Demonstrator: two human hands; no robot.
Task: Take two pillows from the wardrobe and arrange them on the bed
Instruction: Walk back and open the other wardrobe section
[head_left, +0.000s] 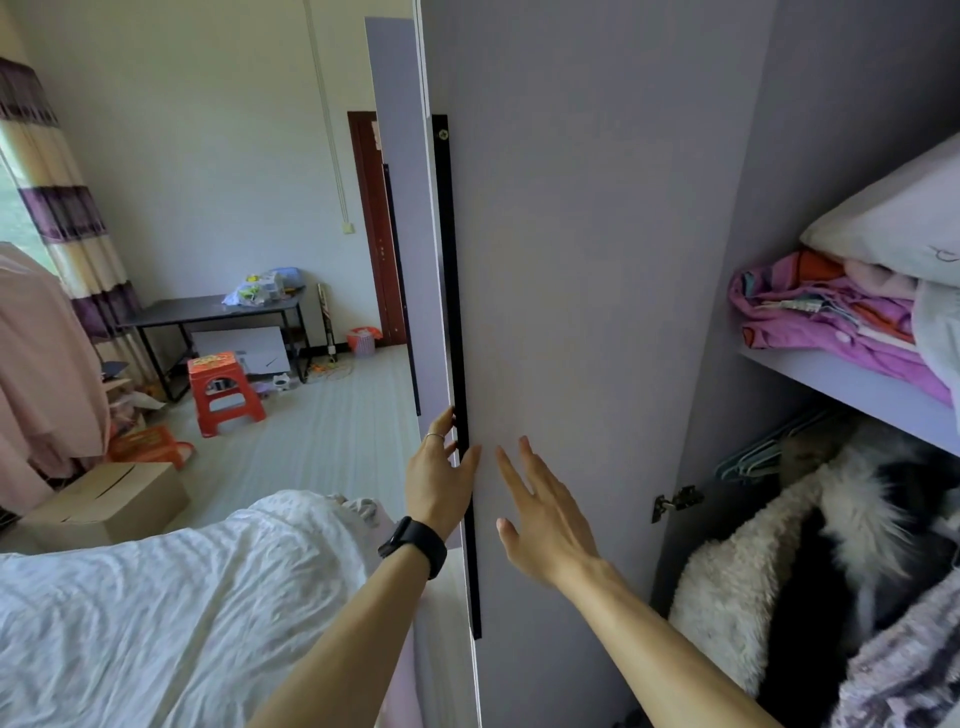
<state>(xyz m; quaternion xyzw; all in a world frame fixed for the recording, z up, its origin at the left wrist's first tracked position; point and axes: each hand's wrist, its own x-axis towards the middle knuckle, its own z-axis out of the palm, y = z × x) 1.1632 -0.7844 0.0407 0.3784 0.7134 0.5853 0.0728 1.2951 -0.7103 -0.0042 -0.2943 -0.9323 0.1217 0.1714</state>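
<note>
The lilac wardrobe door (597, 260) stands swung open in front of me, its inner face toward me. My left hand (439, 467) curls around the door's edge at the black handle strip (460, 364), with a dark watch on the wrist. My right hand (545, 514) is open, fingers spread, flat near the door's inner face. Inside the wardrobe at upper right, a pale pillow (898, 213) lies on folded pink bedding (821, 317) on a shelf (857, 387). The bed (156, 613) with a rumpled white cover is at lower left.
Fluffy cream and black coats (779, 561) hang under the shelf, with hangers (753, 452) above them. A cardboard box (104, 499), an orange stool (223, 389), a dark desk (208, 312) and hanging pink clothes (36, 353) stand across the room on the left.
</note>
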